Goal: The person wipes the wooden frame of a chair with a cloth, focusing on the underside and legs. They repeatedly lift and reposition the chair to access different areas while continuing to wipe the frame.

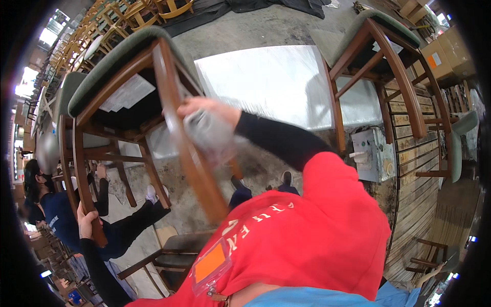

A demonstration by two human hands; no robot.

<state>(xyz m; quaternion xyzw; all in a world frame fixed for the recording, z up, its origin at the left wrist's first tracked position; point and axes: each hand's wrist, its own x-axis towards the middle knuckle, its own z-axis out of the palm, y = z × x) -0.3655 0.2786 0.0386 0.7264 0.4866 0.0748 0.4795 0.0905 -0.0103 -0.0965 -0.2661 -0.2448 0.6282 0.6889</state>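
Note:
A wooden chair (123,123) with brown legs and a grey-green seat is held up in front of me on the left, its underside partly showing. My left hand (88,223) grips the lower part of one of its legs, fingers wrapped round the wood. Pressed against the broad front leg (179,123) is a crumpled grey cloth (205,130), held in my right hand (220,108). That hand and the cloth are smeared by motion. A pale paper sheet (128,93) sits under the seat.
Another chair (378,56) stands at the right on a white-wrapped surface (266,82). A slatted wooden pallet (414,169) and a grey box (369,153) lie right of me. A person in navy (66,217) works low at the left. Cardboard boxes (447,56) are stacked far right.

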